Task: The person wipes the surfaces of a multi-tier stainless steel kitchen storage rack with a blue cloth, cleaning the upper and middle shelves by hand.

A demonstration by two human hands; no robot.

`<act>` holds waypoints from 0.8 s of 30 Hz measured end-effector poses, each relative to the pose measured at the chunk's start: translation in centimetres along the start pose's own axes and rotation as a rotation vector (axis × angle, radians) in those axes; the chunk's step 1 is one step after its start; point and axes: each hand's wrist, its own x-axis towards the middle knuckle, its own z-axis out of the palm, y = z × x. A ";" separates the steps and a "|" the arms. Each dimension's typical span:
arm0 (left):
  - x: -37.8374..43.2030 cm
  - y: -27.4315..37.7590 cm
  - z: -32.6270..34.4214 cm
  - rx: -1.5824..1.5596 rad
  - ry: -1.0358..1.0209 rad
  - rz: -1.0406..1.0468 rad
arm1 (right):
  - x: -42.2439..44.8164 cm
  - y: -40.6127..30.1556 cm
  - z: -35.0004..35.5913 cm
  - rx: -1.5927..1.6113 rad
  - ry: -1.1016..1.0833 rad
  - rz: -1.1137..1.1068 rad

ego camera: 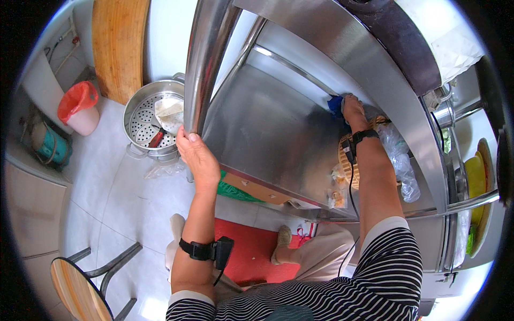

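My left hand (198, 156) is wrapped around the lower part of a round stainless-steel post (202, 76) at a corner of the metal rack. With the arm stretched in under the upper frame, my right hand (352, 109) grips a bunched blue cloth (335, 106) near the back of the stainless-steel shelf (265, 120). Part of the cloth is hidden behind the fingers. Beneath my right forearm lies a woven basket (344, 160), partly covered by the arm. Clear plastic bags (395, 156) sit to its right, and small wrapped packets (337, 198) lie near the shelf's front edge.
A steel steamer pot (132, 108) with a red-handled tool (156, 138) stands on the floor at left. Near it are a bin with a red liner (82, 116) and a leaning wooden board (118, 48). A stool (78, 289) stands lower left. The steel upper frame (361, 68) overhangs my right arm.
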 end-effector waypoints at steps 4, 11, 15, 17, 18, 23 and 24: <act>-0.3 0.4 0.4 -0.030 -0.086 -0.036 | 1.6 -0.6 0.2 -0.051 0.080 0.033; 0.7 -0.7 -1.9 0.001 -0.101 0.014 | -0.5 -24.8 -12.7 0.498 0.368 -0.416; -0.2 0.5 -0.4 -0.048 -0.126 -0.004 | 2.5 -29.4 -11.5 0.665 0.479 -0.575; 0.1 -0.1 -0.8 -0.055 -0.132 -0.010 | 1.8 -32.7 -12.1 0.692 0.078 -0.439; 0.3 -0.2 -1.1 -0.053 -0.139 -0.020 | 1.5 -33.5 -12.7 0.700 0.077 -0.448; 0.1 0.1 -0.9 -0.032 -0.178 -0.020 | -2.3 -34.2 -13.3 0.468 0.121 -0.558; 0.2 0.1 -1.1 -0.029 -0.173 -0.018 | -3.7 -34.5 -14.0 0.364 0.073 -0.750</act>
